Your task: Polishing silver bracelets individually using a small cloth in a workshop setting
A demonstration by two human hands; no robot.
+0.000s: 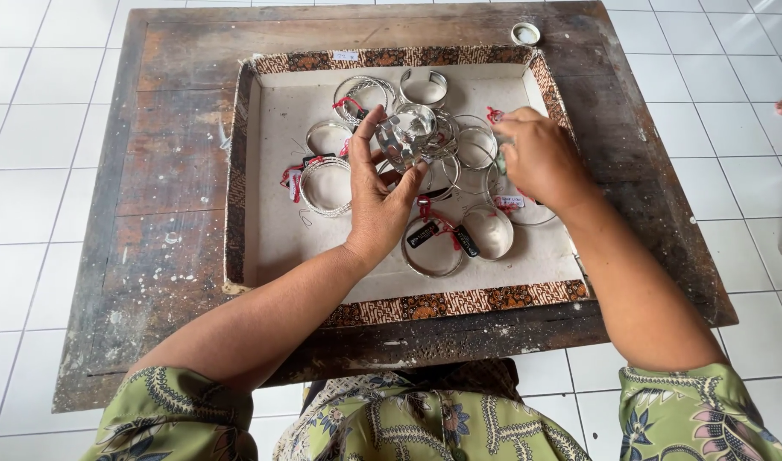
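My left hand [380,201] holds up a wide silver cuff bracelet [405,137] between thumb and fingers, above a shallow tray [271,213] with a patterned brown rim. My right hand [536,158] is curled over the bangles at the tray's right side, fingers closed near a red tag [494,114]; what it grips is hidden. Several silver bangles [325,185] with red and black tags lie spread over the tray's pale floor.
The tray rests on a worn dark wooden table [164,171] standing on white floor tiles. A small round tin lid [525,33] sits at the table's far edge. An open silver cuff [424,85] lies at the tray's back.
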